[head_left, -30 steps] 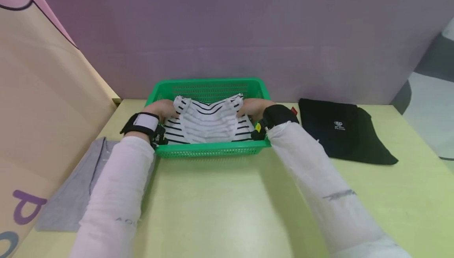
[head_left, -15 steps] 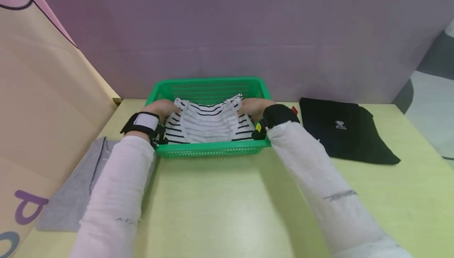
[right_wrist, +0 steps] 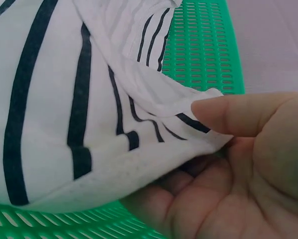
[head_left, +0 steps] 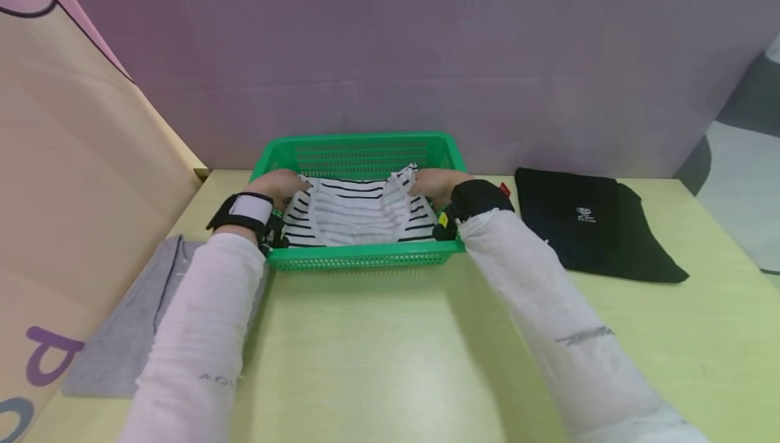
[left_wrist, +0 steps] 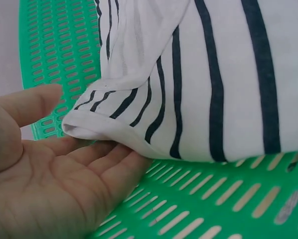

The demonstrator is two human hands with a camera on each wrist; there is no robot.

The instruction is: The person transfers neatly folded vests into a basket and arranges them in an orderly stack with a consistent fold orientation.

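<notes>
A white shirt with black stripes [head_left: 356, 213] lies folded in a green plastic basket [head_left: 359, 257] at the back of the table. My left hand [head_left: 277, 185] is at the shirt's left end. In the left wrist view its fingers [left_wrist: 106, 157] lie flat under the shirt's folded edge [left_wrist: 228, 74], thumb held apart, over the basket floor [left_wrist: 54, 45]. My right hand [head_left: 435, 182] is at the shirt's right end. In the right wrist view its thumb [right_wrist: 223, 112] presses the shirt's edge [right_wrist: 49, 124] against the fingers beneath, above the basket wall [right_wrist: 204, 50].
A folded black garment [head_left: 585, 223] lies right of the basket, and a grey garment [head_left: 131, 321] lies at the left. The yellow-green table [head_left: 378, 348] spreads in front of the basket. A beige panel [head_left: 67, 192] leans at the left; a purple wall stands behind.
The raised top fold of the striped shirt has sunk lower into the basket and flattened. Both hands stay at the shirt's ends, slightly lower.
</notes>
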